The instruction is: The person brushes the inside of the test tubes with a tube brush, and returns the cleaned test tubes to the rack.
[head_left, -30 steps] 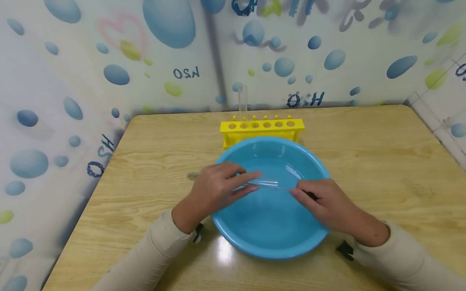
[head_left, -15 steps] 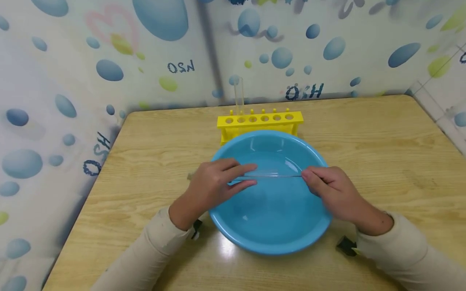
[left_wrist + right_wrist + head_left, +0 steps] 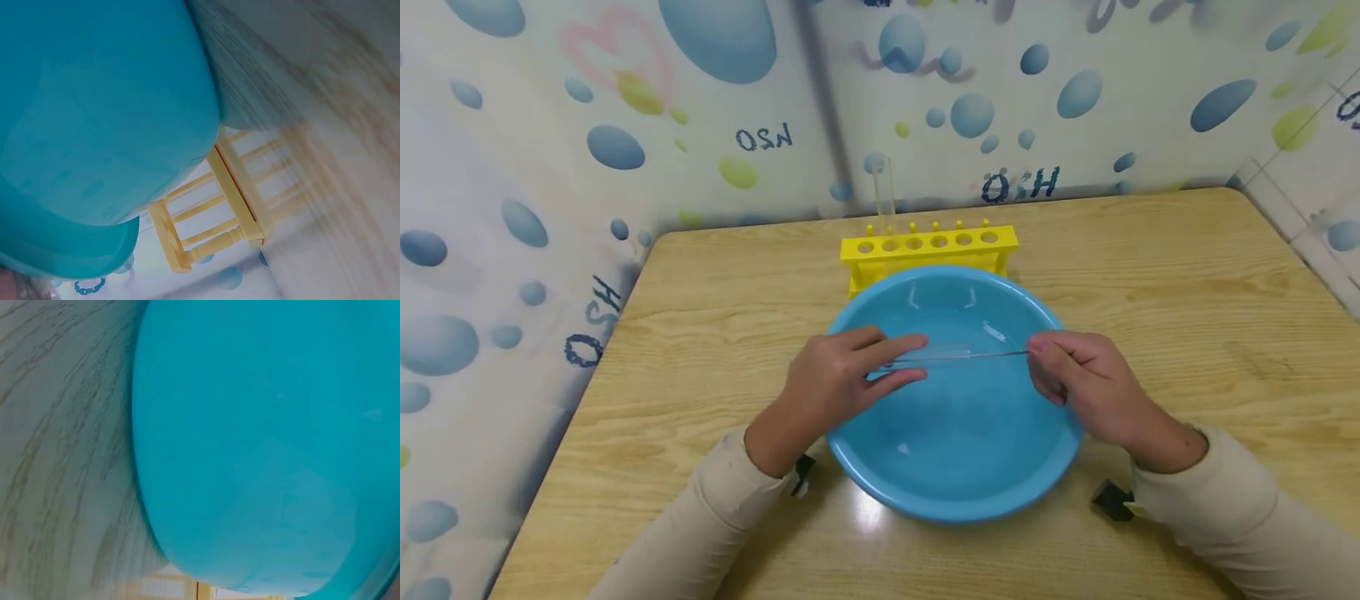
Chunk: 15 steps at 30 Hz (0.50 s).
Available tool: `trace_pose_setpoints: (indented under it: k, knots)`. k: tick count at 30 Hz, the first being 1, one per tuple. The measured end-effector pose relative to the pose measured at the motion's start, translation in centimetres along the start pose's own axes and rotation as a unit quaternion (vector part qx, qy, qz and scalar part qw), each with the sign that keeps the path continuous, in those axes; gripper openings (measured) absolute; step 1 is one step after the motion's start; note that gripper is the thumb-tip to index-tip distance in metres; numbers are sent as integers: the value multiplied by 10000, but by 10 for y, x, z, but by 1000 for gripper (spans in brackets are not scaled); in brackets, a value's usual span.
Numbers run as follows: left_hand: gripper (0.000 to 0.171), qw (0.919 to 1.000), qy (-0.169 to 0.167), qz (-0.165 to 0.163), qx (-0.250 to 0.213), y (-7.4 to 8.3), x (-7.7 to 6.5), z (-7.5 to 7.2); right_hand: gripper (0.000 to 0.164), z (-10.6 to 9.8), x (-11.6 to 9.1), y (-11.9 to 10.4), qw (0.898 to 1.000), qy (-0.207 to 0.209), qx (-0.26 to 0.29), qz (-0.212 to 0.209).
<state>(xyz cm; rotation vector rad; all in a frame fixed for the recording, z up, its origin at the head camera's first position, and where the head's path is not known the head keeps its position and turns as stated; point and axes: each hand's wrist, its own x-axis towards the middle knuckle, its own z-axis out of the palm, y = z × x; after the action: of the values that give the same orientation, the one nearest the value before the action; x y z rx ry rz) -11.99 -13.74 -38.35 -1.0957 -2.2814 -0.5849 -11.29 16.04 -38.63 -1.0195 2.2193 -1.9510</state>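
Observation:
Above a light-blue basin (image 3: 955, 467), my left hand (image 3: 835, 379) holds a clear glass test tube (image 3: 953, 351) lying nearly level, its thumb and fingers on either side of it. My right hand (image 3: 1093, 379) grips the end of a thin twisted-wire brush (image 3: 992, 356), likely a test tube brush. Its wire runs left along the tube toward my left hand, where its far end is hidden. At the lower-left corner of the left wrist view a sliver of hand (image 3: 7, 286) shows; the basin (image 3: 250, 425) fills most of the right wrist view.
Behind the basin stands a yellow test tube rack (image 3: 928, 243) with another clear tube (image 3: 883, 196) upright in it. The wooden table (image 3: 715, 333) meets a patterned wall (image 3: 700, 158) at the back. A small dark object (image 3: 1112, 500) sits by the right cuff.
My right hand has moved right and slightly away, drawing out more wire. A greyish brush end seen left of my left hand earlier is now hidden. The view has tilted slightly down.

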Motion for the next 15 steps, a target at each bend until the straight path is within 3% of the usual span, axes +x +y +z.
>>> trace_pose_setpoints:
  k: [10, 15]
  knots:
    - [46, 9999, 84, -71, -33, 0, 0, 1, 45, -2, 1, 0, 9990, 115, 428, -12]
    - [47, 9998, 43, -180, -54, 0, -1, 1, 46, 0, 1, 3, 9969, 404, 671, 11]
